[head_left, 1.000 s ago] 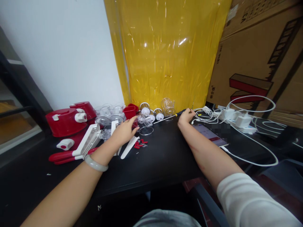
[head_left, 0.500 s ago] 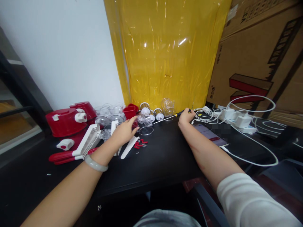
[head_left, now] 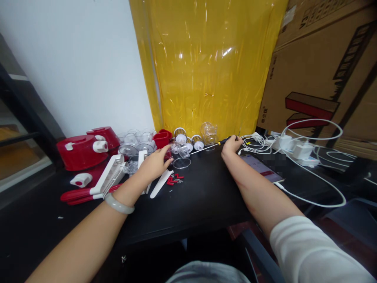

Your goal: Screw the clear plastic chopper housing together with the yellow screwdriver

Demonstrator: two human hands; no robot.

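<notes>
My left hand [head_left: 153, 165] lies flat on the black table [head_left: 200, 196], fingers stretched out, tips touching a clear plastic part [head_left: 180, 151] beside a red cup [head_left: 161, 138]. A white plastic blade [head_left: 160, 184] and small red clips [head_left: 173, 179] lie just right of that hand. A pale bangle [head_left: 118, 203] sits on the left wrist. My right hand [head_left: 231, 145] is curled over the dark handle of a screwdriver [head_left: 224, 140], whose thin shaft points left along the table's back.
Red lidded housings [head_left: 81, 151], clear cups [head_left: 135, 141], metal drums [head_left: 188, 139] and a white-and-red frame [head_left: 103, 181] crowd the back left. A phone [head_left: 260, 167], chargers [head_left: 294, 147] and white cables [head_left: 318, 196] lie right. Yellow film [head_left: 206, 67] and cardboard boxes [head_left: 326, 67] stand behind.
</notes>
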